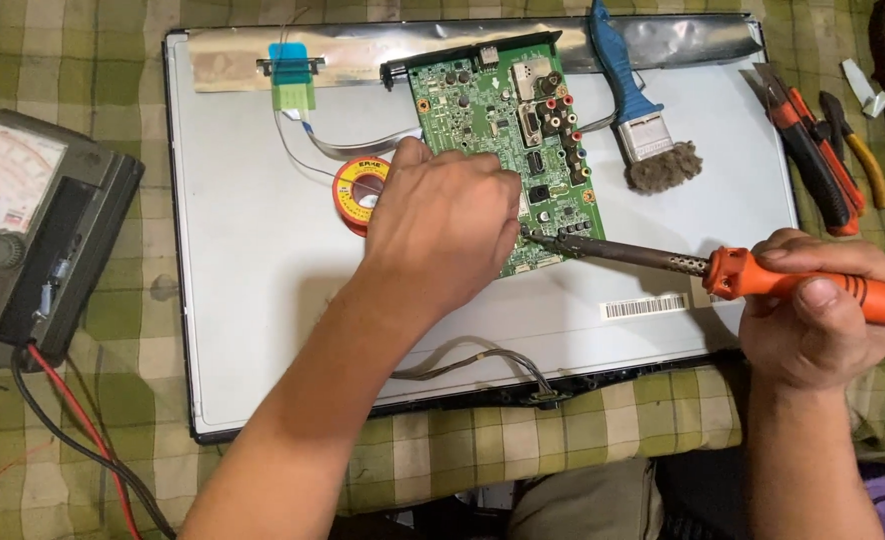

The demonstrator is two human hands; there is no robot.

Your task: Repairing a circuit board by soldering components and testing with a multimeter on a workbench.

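The right hand [823,315] is clenched around the orange handle of a soldering iron [763,275], thumb laid along the top, with the dark metal shaft reaching left so that its tip meets the lower edge of the green circuit board [493,110]. The left hand [443,225] rests palm-down on that same lower part of the board, fingers curled under and hidden — I cannot tell whether they pinch anything. The board lies on the pale grey back of a flat screen panel [263,250], which sits on a green checked cloth [63,50]. Just beside the left hand, on its far left side, lies a spool of solder wire [358,190] with a yellow and red face, partly covered by the hand. A flat ribbon cable [338,148] runs from a blue and green tab toward the board. A blue-handled brush [638,110] lies just right of the board. Near the panel's right edge are orange-handled cutters [813,150], and at the far left an analogue multimeter [23,220] with 2 leads — 1 red, 1 black.
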